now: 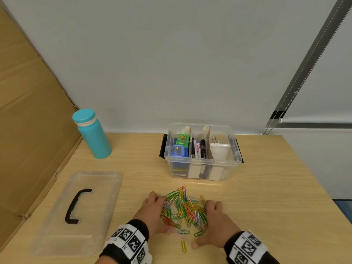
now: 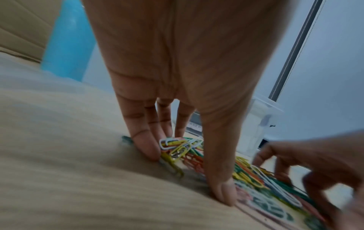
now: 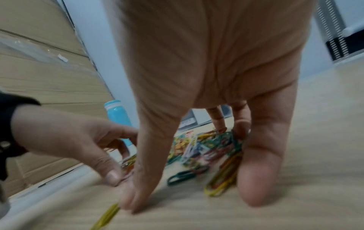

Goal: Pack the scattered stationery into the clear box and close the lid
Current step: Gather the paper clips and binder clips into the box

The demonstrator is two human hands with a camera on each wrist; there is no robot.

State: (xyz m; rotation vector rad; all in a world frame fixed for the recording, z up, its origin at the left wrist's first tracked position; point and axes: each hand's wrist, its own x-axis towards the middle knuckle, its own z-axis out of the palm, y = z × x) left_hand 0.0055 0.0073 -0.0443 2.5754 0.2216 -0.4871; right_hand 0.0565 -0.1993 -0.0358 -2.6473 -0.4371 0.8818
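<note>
- Table [image 1: 266,187]: light wood-grain top, filling the lower half of the head view.
- Cardboard sheet [image 1: 28,111]: brown, upright along the left edge of the frame.
- Lid [image 1: 106,197]: clear plastic with a black handle, lying flat at lower left, apart from the box.
- Clear box [image 1: 202,169]: centre of the frame, at the far edge of the table, open-topped, black latches at both ends. Dividers split it into compartments; the left one holds green and blue items, the middle one markers, the right one a white item.
- Bottle [image 1: 93,136]: teal, capped, standing upright left of the box.
- Left hand [image 1: 152,212]: lower centre, on the left edge of the clip pile; fingers straight and close together, tips on the table, holding nothing.
- Right hand [image 1: 215,223]: lower centre, on the right edge of the pile; fingers extended, thumb spread toward the bottom of the frame, tips on the table, holding nothing.
- Wrist bands [image 1: 129,239]: black, with black-and-white square markers, one on each wrist.
- Paper clips [image 1: 183,208]: multicoloured heap on the table between the two hands, below the box in the frame and well outside it.
- Yellow clip [image 1: 183,245]: lies alone just below the heap.
</note>
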